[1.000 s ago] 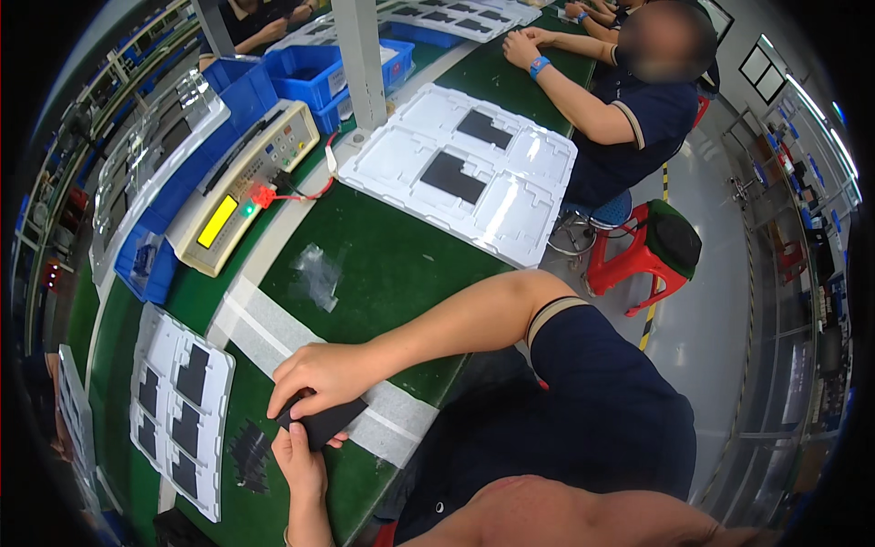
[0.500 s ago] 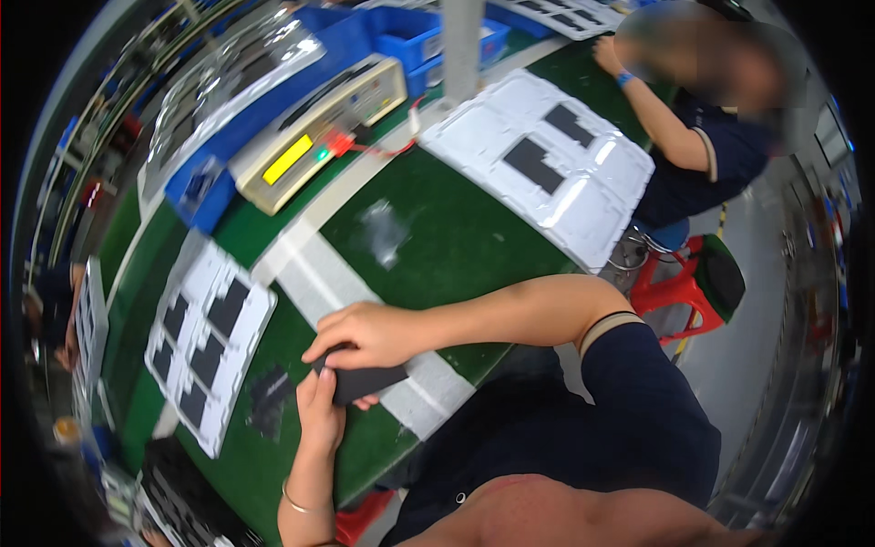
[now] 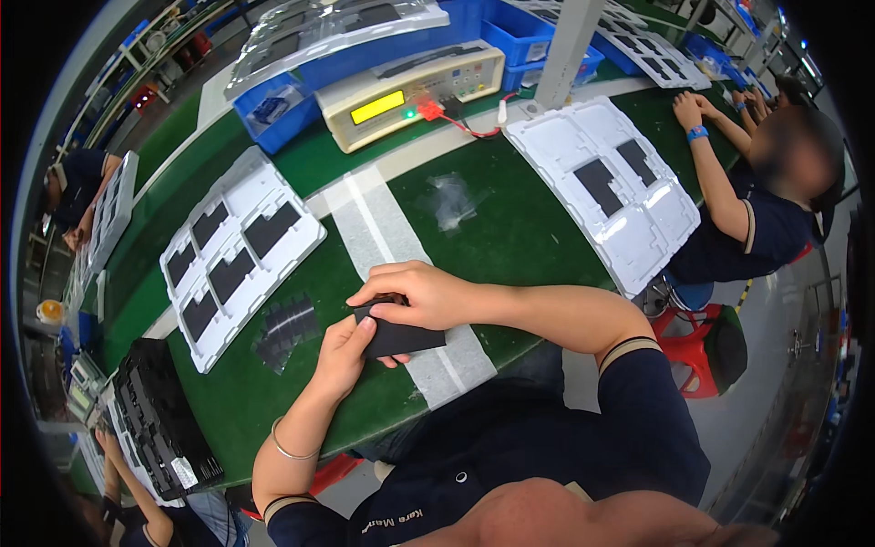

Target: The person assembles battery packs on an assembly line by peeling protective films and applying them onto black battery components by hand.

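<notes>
A flat black rectangular piece (image 3: pixel 406 340) is held between my two hands, above the near part of the green table and partly over a pale strip. My left hand (image 3: pixel 344 357) grips its left end, thumb on top and fingertips showing under the lower edge. Across the top edge lies my right hand (image 3: pixel 419 294), its fingers bent over the corner near the left thumb. The fingers hide that corner of the piece.
A white tray (image 3: pixel 205 349) with several black pieces stands left; another white tray (image 3: pixel 538 141) holds two at right. Behind are a meter (image 3: pixel 342 114) with a yellow display and blue bins (image 3: pixel 510 41). Dark film (image 3: pixel 285 333) and clear film (image 3: pixel 451 202) lie on the table. A co-worker (image 3: pixel 775 205) sits at right.
The whole view has shifted, so the table and trays appear in different places. Both hands still hold the black piece, with little visible change in grip.
</notes>
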The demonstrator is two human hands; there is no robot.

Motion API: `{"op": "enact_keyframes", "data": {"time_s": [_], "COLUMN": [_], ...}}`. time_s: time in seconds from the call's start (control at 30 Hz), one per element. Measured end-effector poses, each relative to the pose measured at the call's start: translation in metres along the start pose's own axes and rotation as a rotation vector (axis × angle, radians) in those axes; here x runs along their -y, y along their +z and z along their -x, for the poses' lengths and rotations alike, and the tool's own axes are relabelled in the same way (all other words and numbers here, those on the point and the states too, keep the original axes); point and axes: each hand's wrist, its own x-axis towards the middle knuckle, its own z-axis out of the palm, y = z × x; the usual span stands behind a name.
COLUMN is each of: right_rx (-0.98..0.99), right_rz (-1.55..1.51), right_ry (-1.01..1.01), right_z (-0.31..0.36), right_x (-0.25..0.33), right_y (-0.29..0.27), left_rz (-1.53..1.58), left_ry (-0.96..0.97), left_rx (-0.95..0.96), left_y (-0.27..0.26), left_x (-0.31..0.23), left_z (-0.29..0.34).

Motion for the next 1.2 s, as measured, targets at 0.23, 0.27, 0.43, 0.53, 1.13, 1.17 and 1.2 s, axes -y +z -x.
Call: {"op": "enact_keyframes", "data": {"time_s": [0.23,0.27,0.43,0.53,1.13,1.17,1.2], "right_rx": [0.048,0.031,0.064,0.033,-0.047,-0.055,-0.064], "right_rz": [-0.005,-0.023,-0.034,0.007,0.042,0.049,0.057], "right_ry": [0.048,0.028,0.057,0.024,-0.013,-0.029,-0.044], "right_z": [-0.006,-0.005,-0.006,-0.004,-0.006,-0.005,-0.004], "right_x": [0.001,-0.002,0.003,0.005,-0.009,-0.011,-0.011], "right_y": [-0.003,-0.001,0.0,-0.001,0.0,0.001,0.001], "left_rz": [0.012,0.025,0.043,0.047,-0.045,-0.05,-0.055], "left_ry": [0.003,-0.01,-0.017,-0.023,0.024,0.021,0.019], "left_rx": [-0.005,-0.011,-0.018,-0.005,-0.007,-0.008,-0.009], "left_y": [-0.004,-0.004,-0.003,-0.003,-0.002,-0.002,-0.002], "left_x": [0.003,0.003,-0.003,-0.001,0.001,0.002,0.002], "left_z": [-0.001,-0.001,0.002,0.002,-0.005,-0.004,-0.004]}}
